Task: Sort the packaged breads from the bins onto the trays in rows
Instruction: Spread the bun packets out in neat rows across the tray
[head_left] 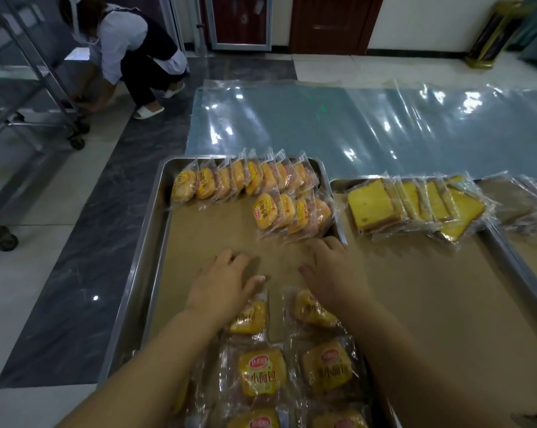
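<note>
A steel tray [143,261] lined with brown paper lies in front of me. Along its far edge stands a full row of small packaged breads [245,180], and a shorter second row [292,213] leans at the right. Several loose packets [262,370] lie flat at the near end. My left hand [227,279] hovers palm down over the paper, fingers spread, above one packet [248,318]. My right hand [332,270] is also spread, just past another packet [313,308]. Neither hand holds anything. A second tray [489,239] to the right carries packaged cake slices [415,206].
A clear plastic sheet [369,125] covers the floor beyond the trays. At the far left a person [131,47] crouches by a wheeled metal rack [29,97]. A third tray's edge [536,199] shows at the far right.
</note>
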A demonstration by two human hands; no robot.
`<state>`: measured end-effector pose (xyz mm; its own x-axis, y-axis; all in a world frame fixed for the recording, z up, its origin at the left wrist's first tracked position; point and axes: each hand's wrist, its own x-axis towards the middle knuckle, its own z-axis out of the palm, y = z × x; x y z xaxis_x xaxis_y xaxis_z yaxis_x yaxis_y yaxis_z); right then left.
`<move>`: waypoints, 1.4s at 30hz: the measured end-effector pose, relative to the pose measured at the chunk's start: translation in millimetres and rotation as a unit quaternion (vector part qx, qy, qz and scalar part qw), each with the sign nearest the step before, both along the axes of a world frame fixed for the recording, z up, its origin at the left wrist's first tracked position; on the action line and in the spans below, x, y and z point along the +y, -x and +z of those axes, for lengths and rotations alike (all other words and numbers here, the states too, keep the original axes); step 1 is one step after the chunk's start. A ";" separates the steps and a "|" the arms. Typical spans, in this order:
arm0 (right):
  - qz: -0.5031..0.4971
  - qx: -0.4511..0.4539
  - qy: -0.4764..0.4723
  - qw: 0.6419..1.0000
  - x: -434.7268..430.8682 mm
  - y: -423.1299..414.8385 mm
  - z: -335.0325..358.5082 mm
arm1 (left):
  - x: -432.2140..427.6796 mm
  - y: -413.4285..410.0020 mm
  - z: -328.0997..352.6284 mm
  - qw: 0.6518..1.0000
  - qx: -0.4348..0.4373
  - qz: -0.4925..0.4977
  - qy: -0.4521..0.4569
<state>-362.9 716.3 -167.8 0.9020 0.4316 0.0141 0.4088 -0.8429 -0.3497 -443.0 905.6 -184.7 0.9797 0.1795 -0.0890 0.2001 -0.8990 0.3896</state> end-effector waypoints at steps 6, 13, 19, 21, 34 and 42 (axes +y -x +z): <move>0.056 -0.043 0.025 0.997 29.0 -60.7 5.0 | 6.2 -63.8 14.8 0.999 -0.022 -0.022 0.023; 0.096 -0.033 0.082 0.991 39.7 -93.3 -13.2 | 0.4 -120.1 -5.0 0.998 -0.023 -0.021 0.050; 0.082 -0.063 0.052 0.993 36.5 -93.9 -23.5 | 4.3 -114.6 -19.3 0.999 -0.013 -0.040 0.026; 0.080 -0.067 0.054 0.993 35.8 -92.0 -23.7 | 14.4 -99.7 -22.0 0.999 -0.024 -0.035 0.032; 0.110 -0.054 0.051 0.991 58.0 -49.5 -25.7 | 68.0 1.6 -14.7 0.999 0.019 0.035 -0.018; 0.183 -0.005 0.049 0.982 77.2 -6.8 -23.3 | 73.7 36.3 -22.6 0.995 0.047 0.059 -0.063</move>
<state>-356.1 793.6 -191.1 0.6858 0.7270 -0.0345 0.6943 -0.6677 -0.2687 -479.3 979.4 -207.4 0.9392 0.3094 -0.1491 0.3385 -0.9074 0.2492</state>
